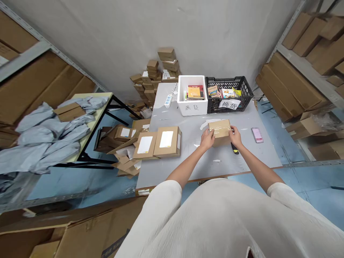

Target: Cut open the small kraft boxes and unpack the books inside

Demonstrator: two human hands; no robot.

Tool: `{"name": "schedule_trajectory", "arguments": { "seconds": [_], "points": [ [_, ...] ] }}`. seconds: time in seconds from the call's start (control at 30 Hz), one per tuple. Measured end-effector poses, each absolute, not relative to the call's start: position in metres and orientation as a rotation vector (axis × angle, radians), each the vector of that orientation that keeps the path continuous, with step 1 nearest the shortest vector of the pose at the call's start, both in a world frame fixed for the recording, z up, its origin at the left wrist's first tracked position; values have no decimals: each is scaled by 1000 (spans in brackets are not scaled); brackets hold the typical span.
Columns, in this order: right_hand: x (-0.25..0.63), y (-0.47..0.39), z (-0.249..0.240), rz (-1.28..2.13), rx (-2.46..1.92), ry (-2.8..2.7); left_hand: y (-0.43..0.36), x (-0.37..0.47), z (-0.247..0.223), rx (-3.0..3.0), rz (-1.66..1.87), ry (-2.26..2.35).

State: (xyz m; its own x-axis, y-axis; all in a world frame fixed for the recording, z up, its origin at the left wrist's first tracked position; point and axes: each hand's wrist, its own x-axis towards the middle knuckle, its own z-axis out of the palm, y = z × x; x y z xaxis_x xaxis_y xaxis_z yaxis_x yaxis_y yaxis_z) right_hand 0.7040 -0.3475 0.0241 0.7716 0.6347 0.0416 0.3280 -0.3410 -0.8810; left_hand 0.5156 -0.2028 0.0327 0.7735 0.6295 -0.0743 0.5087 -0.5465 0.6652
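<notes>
A small brown cardboard box (220, 129) with shiny clear tape across its top is held between my two hands over the grey table (166, 172). My left hand (207, 139) grips its left side, fingers at the edge. On the right side, my right hand (235, 137) presses with bent fingers. Just under my right hand, a black and yellow tool (235, 149) lies on the table, partly hidden. A pink phone-like object (257, 135) rests farther right.
Two labelled cardboard boxes (167, 141) lie at the table's left. At the back stand a white foam box (192, 107) and a black crate (243, 100) holding books. Grey parcels (57, 129) cover a side table on the left. Shelves flank both sides.
</notes>
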Motion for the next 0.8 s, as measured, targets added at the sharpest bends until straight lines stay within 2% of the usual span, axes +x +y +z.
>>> {"name": "schedule_trajectory", "arguments": {
  "seconds": [0.2,0.3,0.6,0.8],
  "points": [
    [691,-333,21,494,-1797,-777,-212,519,52,2356,263,770],
    [686,-324,12,606,-1711,-871,-213,514,57,2289,284,914],
    [684,-333,-37,652,-2058,-861,-186,470,44,2006,267,1146],
    [679,-327,-47,616,-2190,-850,-168,449,15,1845,336,1144]
  ]
}}
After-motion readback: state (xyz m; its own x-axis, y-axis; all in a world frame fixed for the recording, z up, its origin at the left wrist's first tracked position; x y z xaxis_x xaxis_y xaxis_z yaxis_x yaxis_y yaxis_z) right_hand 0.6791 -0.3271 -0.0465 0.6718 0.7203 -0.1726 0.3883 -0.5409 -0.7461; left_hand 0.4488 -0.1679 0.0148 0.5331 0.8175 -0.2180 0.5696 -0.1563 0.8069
